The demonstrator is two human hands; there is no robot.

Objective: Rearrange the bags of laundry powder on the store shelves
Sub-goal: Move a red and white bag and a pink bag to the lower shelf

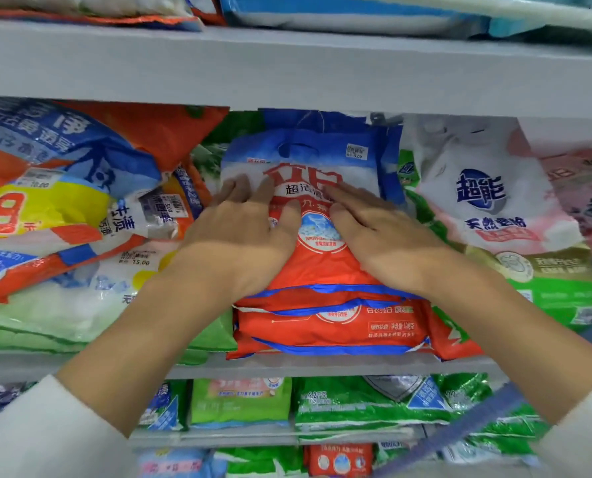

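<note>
Both the left hand (249, 229) and right hand (377, 232) lie flat, fingers straight, pressing the top red bag (317, 257) onto a squared stack on the middle shelf (322, 369), which looks settled, while the tumbled bags (63, 188) to its left appear yet unsorted.

A red-and-blue bag (318, 267) lies flat atop a stack of red bags (336, 332) on the middle shelf (287, 369). At its 9 o'clock, orange-blue bags (91, 150) slump tilted over a pale green bag (46, 315). At 3 o'clock, a white-pink bag (488, 201) leans over a bright green bag (560, 294).
</note>
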